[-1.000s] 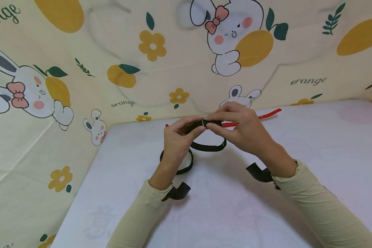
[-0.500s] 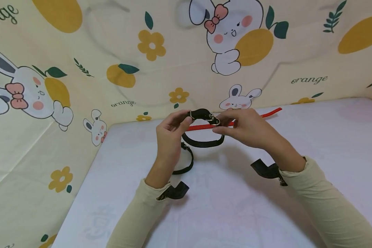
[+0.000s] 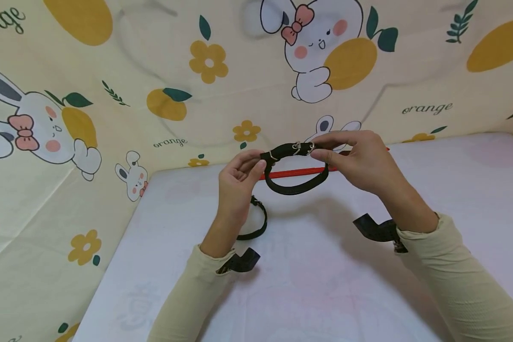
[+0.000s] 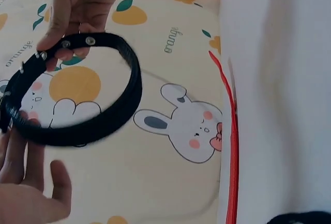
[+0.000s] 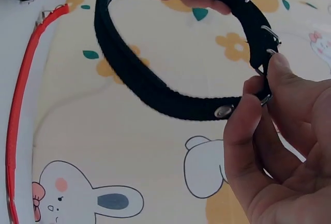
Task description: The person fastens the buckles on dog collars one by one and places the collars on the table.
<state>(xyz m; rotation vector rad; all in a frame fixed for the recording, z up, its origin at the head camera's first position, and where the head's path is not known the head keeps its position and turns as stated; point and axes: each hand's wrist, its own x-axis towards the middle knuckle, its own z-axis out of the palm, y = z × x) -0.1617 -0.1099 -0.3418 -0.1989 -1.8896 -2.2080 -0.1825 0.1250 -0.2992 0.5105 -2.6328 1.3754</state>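
Observation:
A black buckled collar (image 3: pixel 297 190) is held up as a loop above the table. My left hand (image 3: pixel 236 190) holds its left end near a thin metal loop. On the opposite side, my right hand (image 3: pixel 359 161) pinches the strap beside the metal fittings. In the right wrist view, the thumb and fingers of the right hand (image 5: pixel 289 146) close on the collar (image 5: pixel 155 97) near its buckle, with a round rivet showing beside them. The left wrist view has the left hand (image 4: pixel 31 193) below the collar (image 4: pixel 103 123), its fingers partly hidden behind the strap.
A smaller black collar (image 3: pixel 256 232) lies on the white table (image 3: pixel 299 289) beside my left wrist. Behind the held collar lies a red strap (image 3: pixel 292 174), with metal fittings at one end in the right wrist view. A printed cloth (image 3: pixel 248 85) rises at the back.
My right hand shifted from close against the left one out to the right. The collar came up off the table's far part, and its loop and metal fittings now show. The left hand moved slightly left.

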